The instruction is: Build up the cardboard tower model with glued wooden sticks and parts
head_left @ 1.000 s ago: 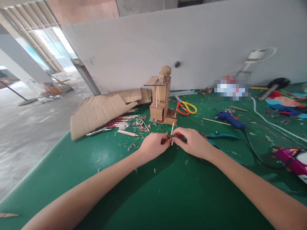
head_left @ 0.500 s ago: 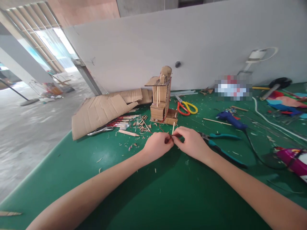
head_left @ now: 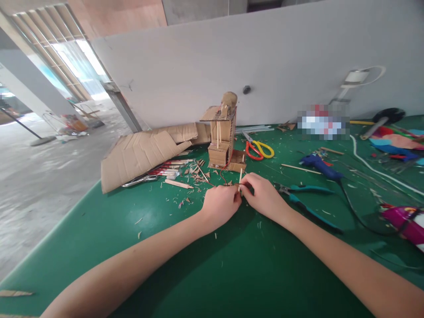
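My left hand [head_left: 220, 204] is closed, its fingertips pinched at a short pale wooden stick [head_left: 241, 176] that stands nearly upright between my hands. My right hand [head_left: 260, 193] meets it from the other side, thumb and forefinger pinching a thin dark wire that crosses the stick; the exact grip is partly hidden by the fingers. A red wire [head_left: 222, 176] runs from the base of a cardboard model [head_left: 218, 155] down toward my left hand. The model stands just beyond my hands, with a rounded piece on top and thin sticks in its front.
Behind lie scissors [head_left: 254, 150] with red and yellow handles. Right of my hand are teal-handled pliers [head_left: 309, 189] and a blue glue gun [head_left: 319, 166] with its cord. Cardboard sheets [head_left: 139, 154], a pencil-like stick [head_left: 178, 183] and scraps lie left on the green table [head_left: 185, 269].
My left hand has turned slightly, its fingers lower by the stick. More of the stick's lower part shows between my hands. The cardboard model stays in place.
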Demonstrator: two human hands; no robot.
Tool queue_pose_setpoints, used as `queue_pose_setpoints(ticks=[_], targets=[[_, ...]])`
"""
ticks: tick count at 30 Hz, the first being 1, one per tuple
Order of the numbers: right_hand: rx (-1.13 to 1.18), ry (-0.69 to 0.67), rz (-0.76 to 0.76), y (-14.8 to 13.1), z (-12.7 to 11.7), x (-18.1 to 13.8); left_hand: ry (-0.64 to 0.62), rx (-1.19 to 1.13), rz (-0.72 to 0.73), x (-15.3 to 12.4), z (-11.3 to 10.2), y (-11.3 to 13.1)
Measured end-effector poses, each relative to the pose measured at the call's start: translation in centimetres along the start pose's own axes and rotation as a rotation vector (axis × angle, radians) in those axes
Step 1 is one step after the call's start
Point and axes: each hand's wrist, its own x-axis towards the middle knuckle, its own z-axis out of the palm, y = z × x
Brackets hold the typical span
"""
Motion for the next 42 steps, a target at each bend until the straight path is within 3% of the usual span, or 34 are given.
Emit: queue_pose_setpoints(ticks=[12, 20, 42], targets=[[-0.082, 0.121, 0.092, 2.2, 0.1, 2.0, 0.011, -0.071, 0.012, -0.6, -0.4, 0.1], [-0.298, 0.119, 0.063, 1.5, -0.4, 1.6, 0.009, -0.072, 0.024, -1.0, -0.2, 0.2], [-0.350, 0.155, 0.080, 1.5, -0.3, 1.2, -0.014, -0.097, 0.024, -1.3, -0.5, 0.4]])
